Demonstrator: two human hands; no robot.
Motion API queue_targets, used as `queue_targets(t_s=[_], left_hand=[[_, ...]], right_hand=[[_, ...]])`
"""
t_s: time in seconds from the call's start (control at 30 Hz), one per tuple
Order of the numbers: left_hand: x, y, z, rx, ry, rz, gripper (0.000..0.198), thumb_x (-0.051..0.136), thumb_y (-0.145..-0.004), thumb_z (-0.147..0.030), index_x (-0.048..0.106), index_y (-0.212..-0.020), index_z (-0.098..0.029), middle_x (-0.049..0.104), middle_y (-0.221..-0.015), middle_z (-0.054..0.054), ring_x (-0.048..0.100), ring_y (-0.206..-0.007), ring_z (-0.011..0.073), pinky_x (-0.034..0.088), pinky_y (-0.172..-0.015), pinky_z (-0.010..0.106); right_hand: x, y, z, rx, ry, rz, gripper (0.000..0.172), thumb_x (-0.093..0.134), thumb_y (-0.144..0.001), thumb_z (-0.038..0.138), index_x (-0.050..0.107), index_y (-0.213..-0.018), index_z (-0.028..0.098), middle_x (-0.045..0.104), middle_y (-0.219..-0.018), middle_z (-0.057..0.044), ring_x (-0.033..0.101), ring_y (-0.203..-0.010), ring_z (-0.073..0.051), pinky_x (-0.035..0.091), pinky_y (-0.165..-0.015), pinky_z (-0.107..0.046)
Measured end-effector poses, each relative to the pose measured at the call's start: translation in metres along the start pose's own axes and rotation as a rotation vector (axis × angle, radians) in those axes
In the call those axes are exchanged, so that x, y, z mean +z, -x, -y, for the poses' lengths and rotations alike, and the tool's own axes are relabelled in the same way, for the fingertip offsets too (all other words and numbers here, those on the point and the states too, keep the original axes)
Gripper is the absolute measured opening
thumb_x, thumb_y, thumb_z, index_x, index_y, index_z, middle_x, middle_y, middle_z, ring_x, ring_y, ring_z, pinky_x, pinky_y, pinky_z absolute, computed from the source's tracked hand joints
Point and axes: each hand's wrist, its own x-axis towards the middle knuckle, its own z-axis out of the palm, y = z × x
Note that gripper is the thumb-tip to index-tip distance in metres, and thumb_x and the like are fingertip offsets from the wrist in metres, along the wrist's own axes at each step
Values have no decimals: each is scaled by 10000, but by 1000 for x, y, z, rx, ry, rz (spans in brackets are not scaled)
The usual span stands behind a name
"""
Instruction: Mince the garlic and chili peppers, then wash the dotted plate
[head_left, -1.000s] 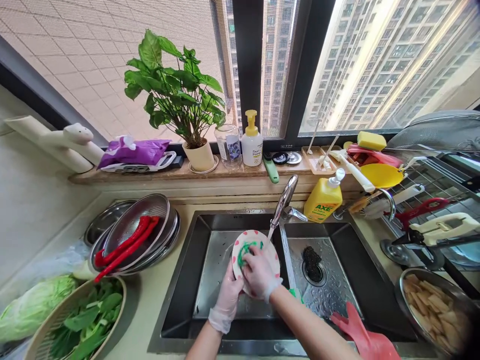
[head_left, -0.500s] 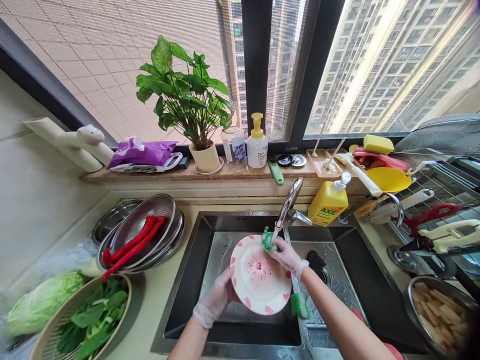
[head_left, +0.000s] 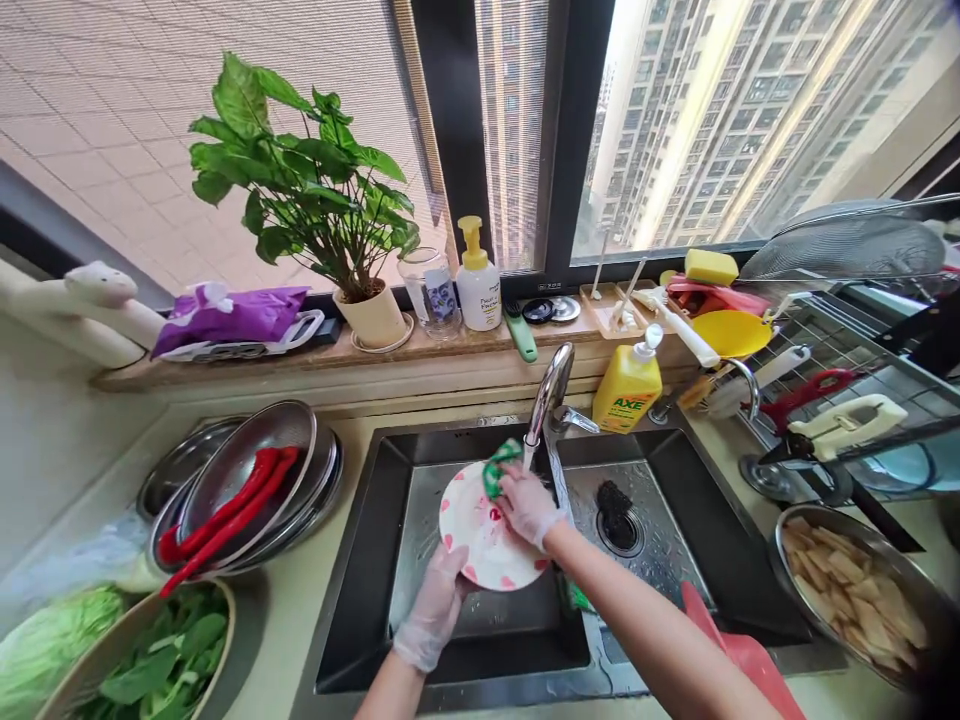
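Observation:
A white plate with pink heart marks [head_left: 480, 545] is held tilted over the left basin of the sink [head_left: 420, 500]. My left hand [head_left: 439, 600], in a clear glove, grips its lower left edge, thumb on top. My right hand [head_left: 526, 502], gloved too, presses a green scrubbing cloth [head_left: 502, 462] against the plate's upper part. Just above that hand is the spout of the chrome faucet [head_left: 549, 390], with water running from it. Part of another green scrubber [head_left: 581, 598] shows under my right forearm on the sink divider.
Left of the sink are steel bowls with red peppers [head_left: 240, 505] and a basket of greens [head_left: 169, 660]. Behind stand a yellow soap bottle [head_left: 628, 390] and a potted plant [head_left: 367, 315]. At right are a dish rack [head_left: 862, 350] and a bowl of cut pieces [head_left: 851, 590].
My right hand and the green cloth have moved from the plate's rim inward over its face. The plate is tilted differently, and the camera view has shifted to the right.

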Motion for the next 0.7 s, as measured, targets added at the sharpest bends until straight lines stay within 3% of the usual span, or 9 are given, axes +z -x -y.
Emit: queue_targets(t_s=[0.1,0.27,0.37,0.57,0.7], left_hand=[[2,-4,-2,25,105,-78,533,675,-639,-249,561,-1157,-193,712,-1041,97,635,-1043,315,548,-848,425],[11,-11,7,115,85,-113,394,667,-673,-298,619,-1046,-182,707,-1074,93,627,-1069,281,510,-936,392],[11,-10,12,157,46,-124,460,679,-687,-368,600,-1095,-172,702,-1082,101,629,-1063,279,493,-956,400],[1,0,17,243,-133,-16,610,635,-759,-439,492,-1280,-156,613,-1246,146,567,-1155,284,447,-1003,382],[1,-2,21,263,-222,22,716,634,-732,-543,480,-1301,-136,561,-1308,164,519,-1209,302,426,-1022,396]], right_hand=[[1,22,-3,13,18,2,167,502,-782,105,619,-896,138,579,-1158,-175,460,-1166,-295,346,-1013,-470],[31,58,33,-92,-72,-36,171,522,-768,141,620,-902,182,609,-1140,-107,499,-1146,-248,334,-1056,-423],[41,42,32,-115,-183,-150,247,536,-712,102,625,-918,204,614,-1160,-79,497,-1174,-233,333,-1067,-404],[36,-14,-11,147,-230,-436,327,382,-838,124,573,-1101,154,444,-1356,-170,342,-1303,-280,265,-1070,-537],[37,-17,8,89,-277,-450,300,387,-881,181,582,-1108,195,481,-1331,-114,377,-1275,-235,275,-1083,-471]])
